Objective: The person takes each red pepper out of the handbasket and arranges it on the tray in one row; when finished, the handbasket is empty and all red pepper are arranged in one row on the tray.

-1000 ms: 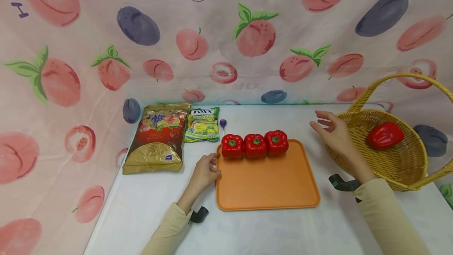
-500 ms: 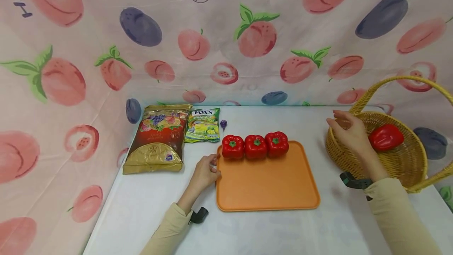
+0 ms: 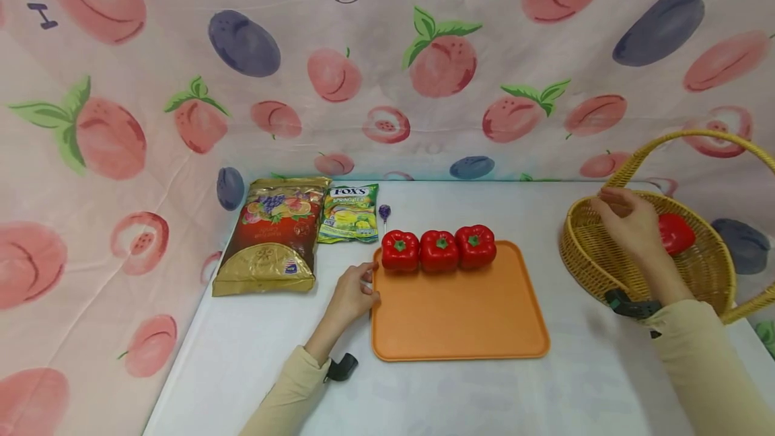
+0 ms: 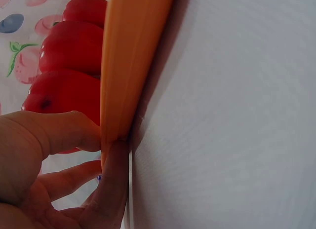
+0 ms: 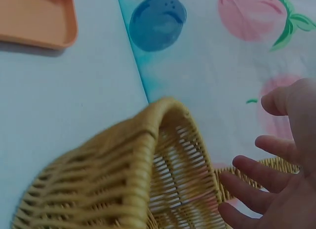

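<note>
My left hand (image 3: 351,296) pinches the left rim of an orange tray (image 3: 460,318), its thumb on the inner side and a finger against the outer wall in the left wrist view. Three red bell peppers (image 3: 439,251) stand in a row along the tray's far edge, green stems up. Over the wicker basket (image 3: 584,247) at the right hovers my right hand (image 3: 632,227), fingers spread and nothing in them. A further red pepper (image 3: 677,234) lies inside the basket, partly hidden behind that hand.
Left of the tray lie a large brown and gold candy bag (image 3: 269,237) and a small green Fox's bag (image 3: 349,214). A purple lollipop (image 3: 385,211) is behind the peppers. The basket's tall handle (image 3: 696,133) arches over it. A fruit-print cloth (image 3: 436,126) hangs behind.
My right hand has moved right, from beside the basket to over it, and now covers part of the pepper inside. The left hand has stayed at the tray's rim.
</note>
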`<action>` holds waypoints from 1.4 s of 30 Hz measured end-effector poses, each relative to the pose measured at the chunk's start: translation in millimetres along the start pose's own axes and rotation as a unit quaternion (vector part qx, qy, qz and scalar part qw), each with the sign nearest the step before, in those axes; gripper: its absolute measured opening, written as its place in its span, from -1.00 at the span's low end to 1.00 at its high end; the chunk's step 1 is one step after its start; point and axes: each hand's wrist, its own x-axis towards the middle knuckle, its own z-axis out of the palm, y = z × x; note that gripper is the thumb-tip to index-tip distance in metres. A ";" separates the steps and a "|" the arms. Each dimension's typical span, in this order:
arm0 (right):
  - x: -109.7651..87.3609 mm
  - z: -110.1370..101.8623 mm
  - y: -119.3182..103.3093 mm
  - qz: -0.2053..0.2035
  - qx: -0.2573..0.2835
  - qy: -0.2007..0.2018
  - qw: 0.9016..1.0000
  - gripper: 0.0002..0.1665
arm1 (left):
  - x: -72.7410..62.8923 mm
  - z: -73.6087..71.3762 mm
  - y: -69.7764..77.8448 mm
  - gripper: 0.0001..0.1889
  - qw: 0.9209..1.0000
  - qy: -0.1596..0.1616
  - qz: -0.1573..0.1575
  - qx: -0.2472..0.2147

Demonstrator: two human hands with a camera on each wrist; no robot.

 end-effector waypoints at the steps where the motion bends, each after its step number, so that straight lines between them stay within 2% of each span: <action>1: 1.4 -1.1 1.8 -0.002 0.000 0.002 1.000 -0.38 | -0.2 -0.2 0.3 -0.40 1.000 -0.001 -0.001 0.000; 7: 8.1 -4.6 10.5 0.001 -0.013 0.005 1.000 -0.39 | -0.1 -1.8 2.2 -0.41 1.000 -0.006 -0.015 -0.001; 20: 10.7 -16.8 24.4 0.028 -0.029 0.007 0.999 -0.32 | -1.9 -2.7 2.4 -0.41 1.000 -0.004 0.000 -0.005; 25: 15.9 -19.9 32.3 0.013 -0.021 0.049 0.999 -0.43 | -1.0 -4.3 1.9 -0.40 1.000 -0.008 0.001 -0.009; 29: 17.1 -23.1 38.0 0.036 -0.040 0.080 0.995 -0.46 | -0.3 -4.2 1.8 -0.40 1.000 -0.012 -0.001 -0.014; 32: 15.8 -25.5 40.5 0.064 -0.051 0.088 0.993 -0.50 | -0.3 -4.2 2.5 -0.40 1.000 -0.014 -0.004 -0.013; 38: 15.8 -27.4 36.4 0.082 -0.032 0.082 0.993 -0.83 | -0.6 -5.1 3.5 -0.39 1.000 -0.016 -0.014 -0.010; 42: 20.2 -27.9 29.1 0.097 -0.015 0.096 0.991 -0.85 | -0.5 -5.0 3.6 -0.39 1.000 -0.014 -0.012 -0.010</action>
